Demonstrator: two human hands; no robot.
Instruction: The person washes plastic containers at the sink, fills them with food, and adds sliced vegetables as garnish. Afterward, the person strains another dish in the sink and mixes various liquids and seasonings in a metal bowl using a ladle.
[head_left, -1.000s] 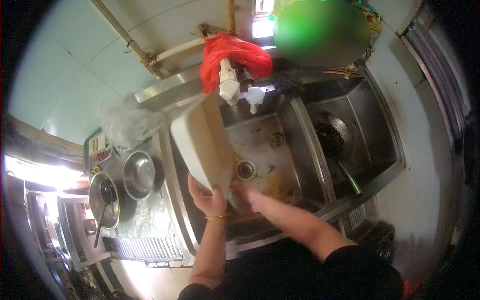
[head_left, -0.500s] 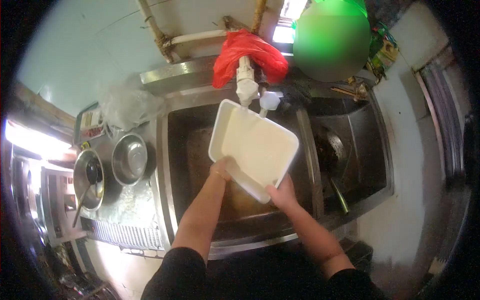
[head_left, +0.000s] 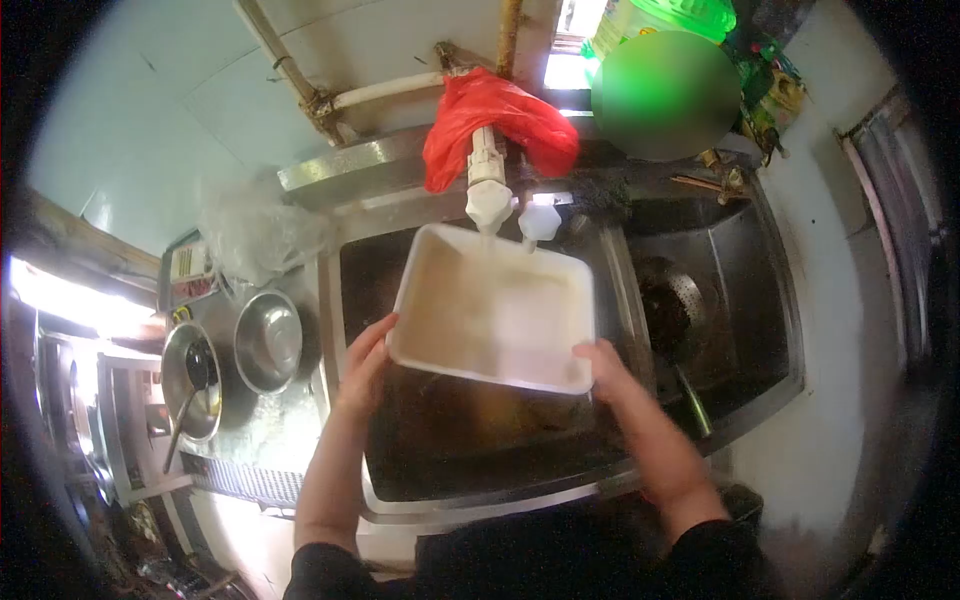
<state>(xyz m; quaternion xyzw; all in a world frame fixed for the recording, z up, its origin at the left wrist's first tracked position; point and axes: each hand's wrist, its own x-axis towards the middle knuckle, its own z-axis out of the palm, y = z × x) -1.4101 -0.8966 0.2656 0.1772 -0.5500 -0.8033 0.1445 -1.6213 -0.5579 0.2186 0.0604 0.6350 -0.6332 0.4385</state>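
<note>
A white rectangular tub (head_left: 490, 310) is held over the left basin of a steel sink (head_left: 430, 450), its open side facing up toward me. My left hand (head_left: 368, 362) grips its left edge near the lower corner. At the lower right corner, my right hand (head_left: 603, 370) has its thumb over the rim and its other fingers hidden behind. Just above the tub's far rim are two white faucets (head_left: 488, 205), and a faint stream seems to fall from the left one into it. A red plastic bag (head_left: 497, 115) is draped over the pipe.
On the left counter stand a steel bowl (head_left: 268, 342), a pan with a ladle (head_left: 192, 385) and a clear plastic bag (head_left: 255, 235). The right basin holds a strainer with a green handle (head_left: 692, 400). A green container (head_left: 685, 15) is at the back.
A second ago the tub was tilted on its side, with my right hand off it over the basin. Now both hands hold it, turned more level and beneath the faucet.
</note>
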